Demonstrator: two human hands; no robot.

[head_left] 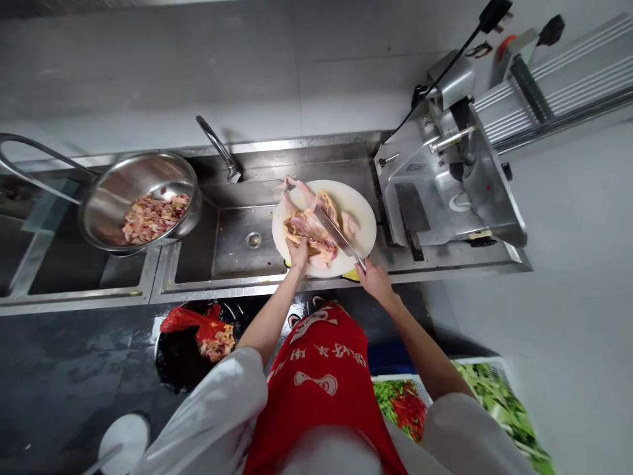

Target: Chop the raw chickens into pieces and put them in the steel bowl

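Observation:
A raw, opened-out chicken (309,225) lies on a round white cutting board (363,204) at the sink's right end. My left hand (297,254) grips the near left edge of the meat, fingers partly hidden by it. My right hand (376,280) is closed round the handle of a knife (336,231), whose long blade slants up and left across the chicken. A smaller pale piece of meat (350,225) is right of the blade. Bits of yellow show under the board's near edge.
Cut meat fills part of a steel bowl (109,204) at the left. Behind the sink stands a faucet (217,145). A metal slicer (445,178) is at the right. On the floor are a black-lined bin (178,359) and baskets of cut vegetables (504,402).

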